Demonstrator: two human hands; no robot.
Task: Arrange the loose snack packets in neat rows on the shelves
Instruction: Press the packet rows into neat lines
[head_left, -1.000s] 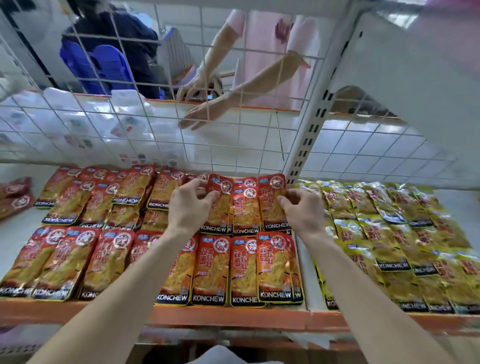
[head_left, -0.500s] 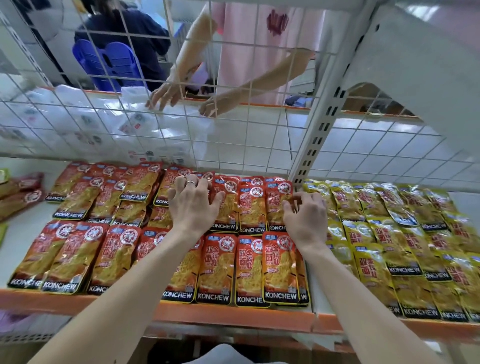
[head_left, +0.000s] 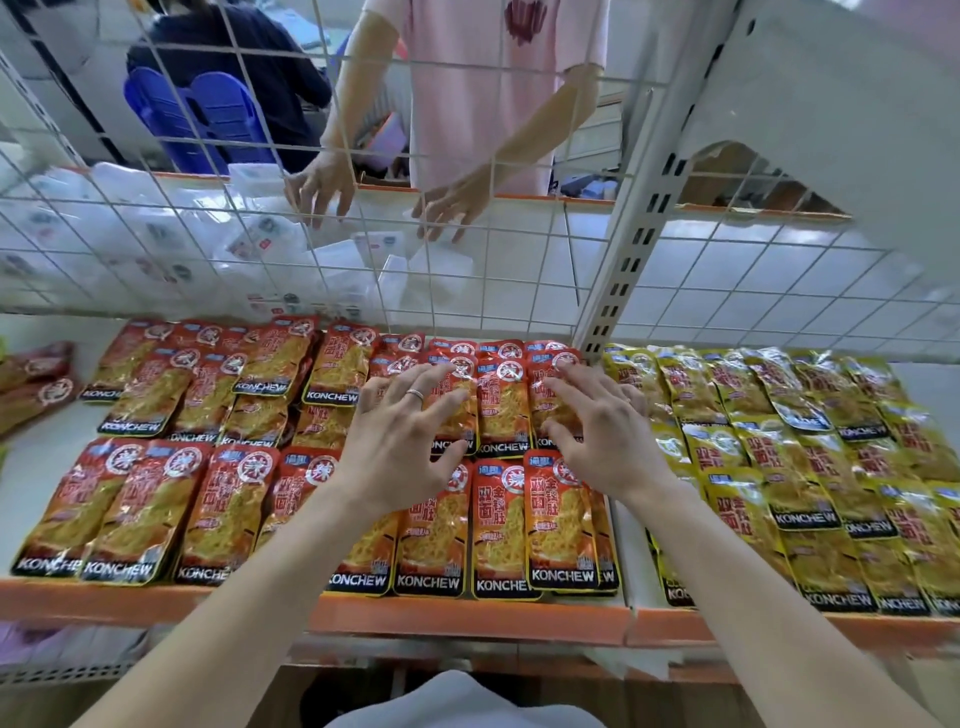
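Red KONCHEW snack packets (head_left: 501, 410) lie in rows on the white shelf (head_left: 47, 457) with an orange front edge. A front row of red packets (head_left: 218, 514) runs along that edge. Yellow packets (head_left: 810, 467) fill the right bay. My left hand (head_left: 400, 441), with a ring, is spread with straight fingers over the middle-row red packets. My right hand (head_left: 602, 431) is spread the same way beside it, fingertips near the packets' tops. Neither hand holds a packet.
A white wire grid (head_left: 363, 249) backs the shelf, and a perforated upright post (head_left: 623, 260) divides the bays. Behind the grid another person's hands (head_left: 389, 197) work over white packets (head_left: 156, 244). Darker red packets (head_left: 36, 379) lie at far left.
Both hands have let go of the middle-row packets and opened, fingers spreading flat over them. The view has moved closer to the shelf. The person behind shifted their hands.
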